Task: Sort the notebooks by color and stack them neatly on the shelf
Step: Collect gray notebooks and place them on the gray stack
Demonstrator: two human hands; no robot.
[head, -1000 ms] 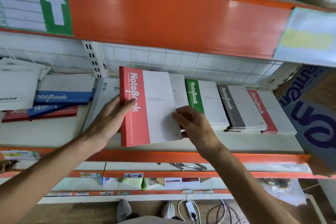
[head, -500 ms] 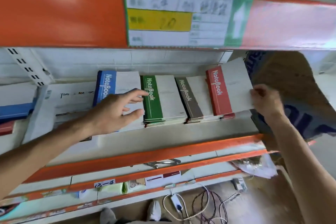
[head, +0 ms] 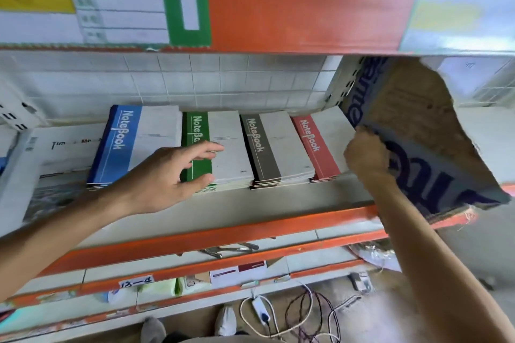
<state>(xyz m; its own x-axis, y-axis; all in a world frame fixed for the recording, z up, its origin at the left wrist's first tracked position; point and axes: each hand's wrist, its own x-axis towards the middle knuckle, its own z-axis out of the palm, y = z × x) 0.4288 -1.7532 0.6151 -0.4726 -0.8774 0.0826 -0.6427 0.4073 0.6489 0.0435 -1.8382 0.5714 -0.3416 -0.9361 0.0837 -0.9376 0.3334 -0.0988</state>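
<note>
My right hand point(head: 365, 157), fingers curled at the red-spined paper notebook stack point(head: 320, 147), should square it against the 3 neighbouring stacks while my left hand point(head: 167, 175) hovers spread and empty.

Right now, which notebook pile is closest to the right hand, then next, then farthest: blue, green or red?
From the right hand:
1. Red pile, right beside it.
2. Green pile, mid-shelf, under the left hand's fingers.
3. Blue pile, far left.

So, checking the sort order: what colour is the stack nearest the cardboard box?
Red stack, head view.
</note>
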